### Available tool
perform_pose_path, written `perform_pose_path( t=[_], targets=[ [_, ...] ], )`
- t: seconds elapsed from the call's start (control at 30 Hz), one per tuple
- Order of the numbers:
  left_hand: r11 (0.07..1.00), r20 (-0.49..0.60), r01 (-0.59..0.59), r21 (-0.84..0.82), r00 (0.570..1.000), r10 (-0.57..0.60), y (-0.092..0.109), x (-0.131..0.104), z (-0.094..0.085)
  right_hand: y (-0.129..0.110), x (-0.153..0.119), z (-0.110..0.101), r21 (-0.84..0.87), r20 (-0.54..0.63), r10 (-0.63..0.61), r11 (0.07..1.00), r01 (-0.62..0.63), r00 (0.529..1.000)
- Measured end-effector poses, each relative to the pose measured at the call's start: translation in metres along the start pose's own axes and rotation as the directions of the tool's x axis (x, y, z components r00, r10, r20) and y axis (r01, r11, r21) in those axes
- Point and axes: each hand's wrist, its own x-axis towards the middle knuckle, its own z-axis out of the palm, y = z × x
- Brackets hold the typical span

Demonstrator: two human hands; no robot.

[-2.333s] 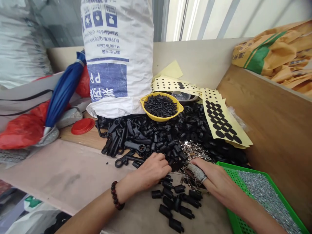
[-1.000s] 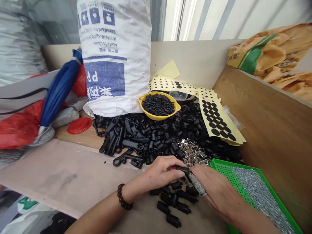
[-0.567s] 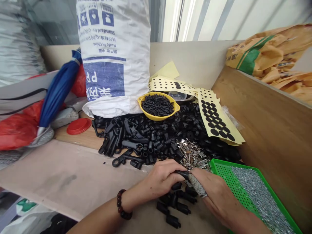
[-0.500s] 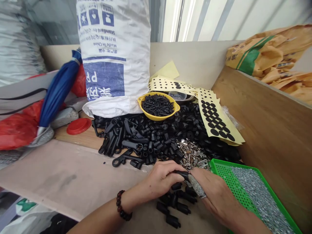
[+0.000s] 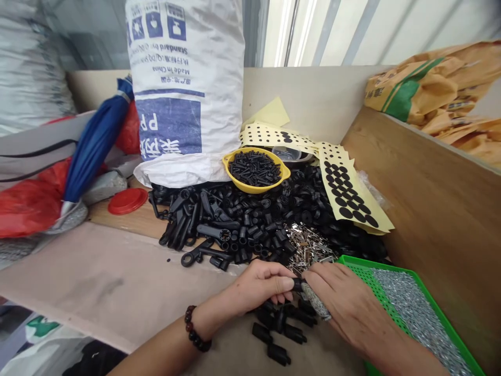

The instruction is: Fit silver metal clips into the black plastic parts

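My left hand (image 5: 260,287), with a beaded bracelet at the wrist, pinches a small black plastic part (image 5: 298,284). My right hand (image 5: 340,297) closes round a grey speckled piece (image 5: 316,302) that meets the right end of the black part; its far side is hidden under my palm. Below both hands several short black cylinders (image 5: 278,353) lie on the table sheet. Just beyond my fingers is a heap of small metal clips (image 5: 307,245), beside a large pile of black plastic parts (image 5: 242,235).
A green tray (image 5: 415,277) of small metal pieces stands at the right, by a wooden side board (image 5: 430,198). Behind the pile are a yellow bowl (image 5: 256,189) of black screws, dotted yellow sheets (image 5: 344,193) and a white sack (image 5: 188,94). A red lid (image 5: 127,201) lies left.
My left fingers have shifted their grip on the black part, the thumb now straighter and the lower fingers showing. My right hand's fingers are slightly more raised, still round the grey piece.
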Motion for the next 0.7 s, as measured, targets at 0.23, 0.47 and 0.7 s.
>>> perform_pose_path(
  t=[0.23,0.47,0.7],
  targets=[
    [0.963,-0.055,-0.174,0.207,0.98,0.189,0.004,-0.005,0.005,-0.004,-0.01,0.008,0.299,0.063,0.122,0.945,-0.135,0.991],
    [0.602,0.031,-0.473,0.643,0.802,0.597,0.002,-0.01,0.006,-0.006,-0.012,0.014,0.603,0.267,0.355,0.664,-0.443,0.896],
    [0.36,0.172,-0.565,0.742,0.679,0.714,-0.001,-0.01,0.001,-0.005,-0.015,0.029,0.693,0.423,0.432,0.412,-0.592,0.796]
  ],
)
